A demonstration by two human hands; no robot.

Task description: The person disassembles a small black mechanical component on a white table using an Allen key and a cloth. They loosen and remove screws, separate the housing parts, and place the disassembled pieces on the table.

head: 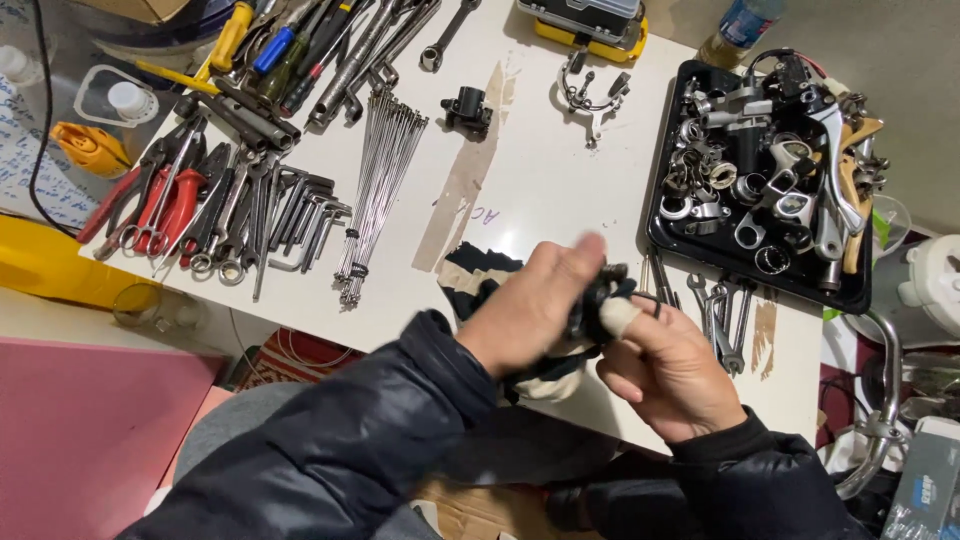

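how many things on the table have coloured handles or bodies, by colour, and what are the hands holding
red-handled pliers: 2
yellow-handled screwdriver: 1
blue-handled screwdriver: 1
yellow case: 1
black tray of metal parts: 1
total: 6
The left hand and right hand hold 1 small black part between them; the left hand is blurred.

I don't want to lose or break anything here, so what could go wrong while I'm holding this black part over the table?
1. The black part sits only between the fingers of the left hand and right hand; it might slip.
2. The wrenches lie near the table edge, so an elbow could knock them off.
3. The tray is heaped; a bump may spill pieces.
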